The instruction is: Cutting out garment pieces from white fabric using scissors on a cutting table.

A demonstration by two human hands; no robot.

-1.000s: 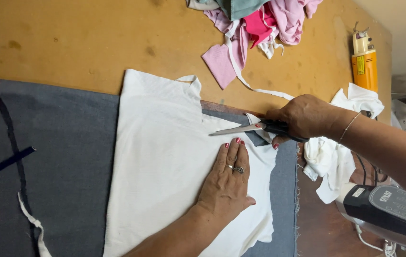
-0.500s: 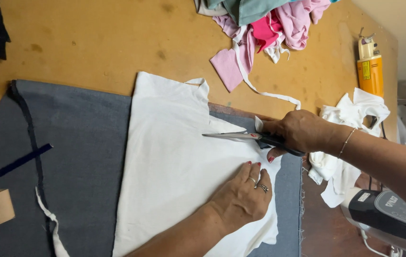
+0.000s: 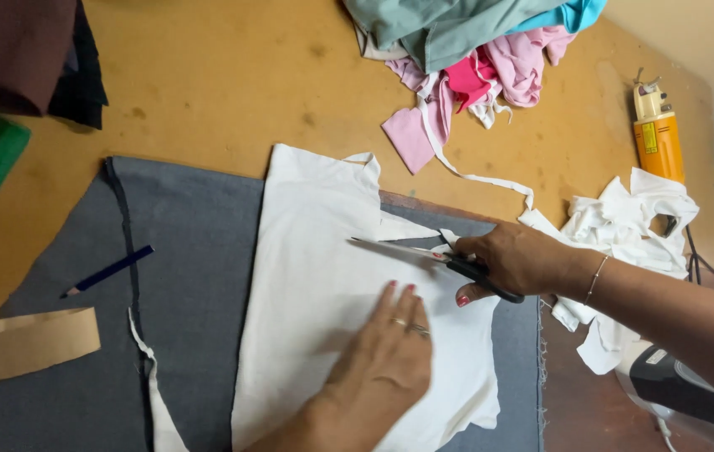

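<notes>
White cloth [image 3: 323, 276] lies flat over grey fabric [image 3: 189, 276] on the worktop [image 3: 231, 75]. My right hand [image 3: 520, 259], fingers closed through the scissors [image 3: 432, 255] handles, points the blades leftward across the cloth. My left hand [image 3: 386, 360] presses spread and flat just below the blade line.

Two bare forearms, no sleeves in view. The left hand [image 3: 382, 360] wears two rings on neighbouring fingers [image 3: 399, 314], one a plain gold-coloured band, the other silver-toned, and its nails carry red polish. The right hand [image 3: 520, 259] also shows a red-painted thumbnail, and a thin silver-coloured bracelet [image 3: 596, 279] circles its wrist.
</notes>
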